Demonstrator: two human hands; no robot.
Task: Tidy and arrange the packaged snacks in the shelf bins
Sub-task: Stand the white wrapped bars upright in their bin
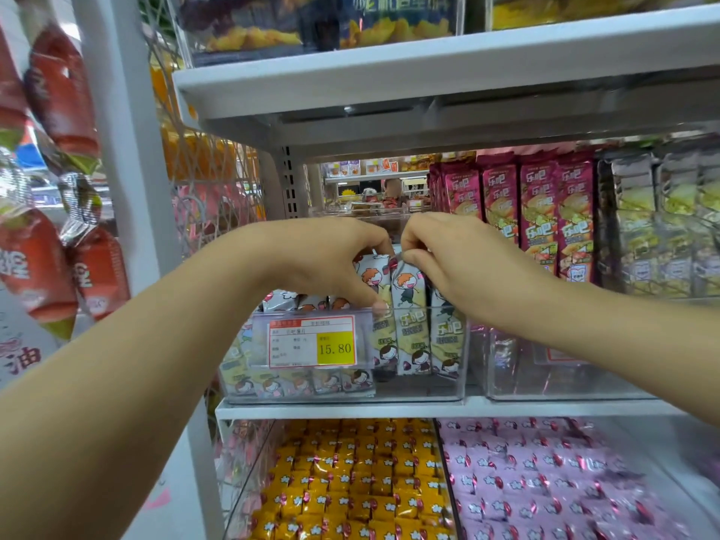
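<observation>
Left hand [331, 263] and right hand [463, 267] each pinch the tops of white cartoon-printed snack packets [409, 302]. Packets upright, long axis vertical, fronts facing out of the clear bin [428, 391].

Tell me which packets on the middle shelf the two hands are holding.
The white cartoon packets in the leftmost clear bin: the left hand and right hand pinch their tops. The magenta packets stand further right.

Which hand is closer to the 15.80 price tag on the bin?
Left. The left hand grips a cartoon packet directly above the price tag, thumb by its top right corner. The right hand pinches the next packet, farther right.
</observation>
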